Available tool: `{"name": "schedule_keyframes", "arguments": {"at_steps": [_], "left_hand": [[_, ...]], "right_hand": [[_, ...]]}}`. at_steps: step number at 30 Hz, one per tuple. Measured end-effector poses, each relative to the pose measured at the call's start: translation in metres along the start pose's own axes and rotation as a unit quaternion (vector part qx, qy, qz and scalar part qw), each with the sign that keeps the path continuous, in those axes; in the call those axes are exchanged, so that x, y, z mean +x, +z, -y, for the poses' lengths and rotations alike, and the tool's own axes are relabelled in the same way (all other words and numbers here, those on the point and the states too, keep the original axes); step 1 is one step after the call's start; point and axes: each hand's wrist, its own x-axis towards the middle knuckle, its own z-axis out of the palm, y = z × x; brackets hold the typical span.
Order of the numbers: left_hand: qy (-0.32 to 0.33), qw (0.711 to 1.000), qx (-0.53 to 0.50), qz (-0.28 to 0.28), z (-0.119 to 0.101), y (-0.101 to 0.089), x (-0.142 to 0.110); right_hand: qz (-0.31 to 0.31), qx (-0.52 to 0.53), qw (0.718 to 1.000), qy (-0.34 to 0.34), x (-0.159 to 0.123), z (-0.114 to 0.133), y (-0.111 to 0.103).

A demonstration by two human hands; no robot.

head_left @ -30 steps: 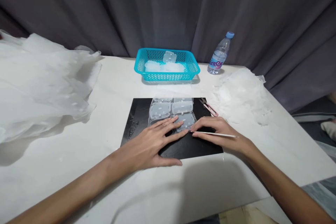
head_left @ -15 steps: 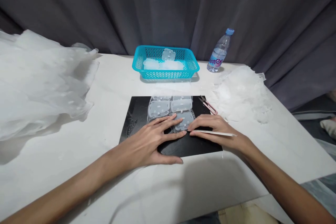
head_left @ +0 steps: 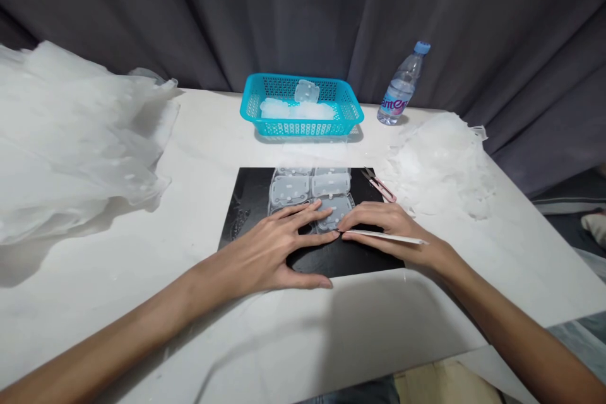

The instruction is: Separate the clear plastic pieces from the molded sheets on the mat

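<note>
My left hand (head_left: 284, 237) lies flat with fingers spread, pressing on a translucent sheet of rounded rectangular pieces (head_left: 290, 188) dotted with white spots. Beneath the sheet is a black mat (head_left: 250, 202). My right hand (head_left: 386, 224) pinches a slim, white-handled, pen-like tool (head_left: 388, 237). Its tip is close to the left index fingertip, at the near edge of the sheet's lower right piece; what kind of tip it has is too small to tell. Pink-handled thread snips (head_left: 382, 188) lie at the mat's upper right, just beyond my right hand.
A turquoise basket (head_left: 303, 127) with several translucent pieces stands at the back of the white table (head_left: 199, 132). Right of it is a water bottle (head_left: 400, 91). White scraps (head_left: 445, 164) are heaped on the right, and a large pile of white sheeting (head_left: 76, 139) on the left.
The whole view has shifted slightly, so everything appears a little higher and further right. Both hands hold nearly the same place on the sheet.
</note>
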Motion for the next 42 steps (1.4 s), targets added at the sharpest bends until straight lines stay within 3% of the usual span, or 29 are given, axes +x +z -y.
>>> {"name": "schedule_keyframes", "arguments": {"at_steps": [14,21,27,34,42], "left_hand": [[0.004,1.000,0.012,-0.002,0.001,-0.002,0.000],[0.015,1.000,0.010,0.008,0.004,-0.003,0.002],[0.010,1.000,-0.014,0.003,0.006,-0.001,0.001],[0.016,1.000,-0.016,0.001,0.008,0.002,0.000],[-0.003,0.999,-0.022,0.023,0.002,-0.008,0.001]], "right_hand": [[0.010,-0.091,0.995,-0.043,-0.003,-0.001,0.000],[0.016,-0.042,0.999,-0.014,-0.009,-0.006,-0.019],[0.024,0.006,1.000,-0.008,-0.005,-0.005,-0.017],[0.034,-0.021,0.999,-0.021,-0.002,-0.007,-0.012],[0.037,-0.066,0.997,-0.014,-0.006,-0.008,-0.014]]}}
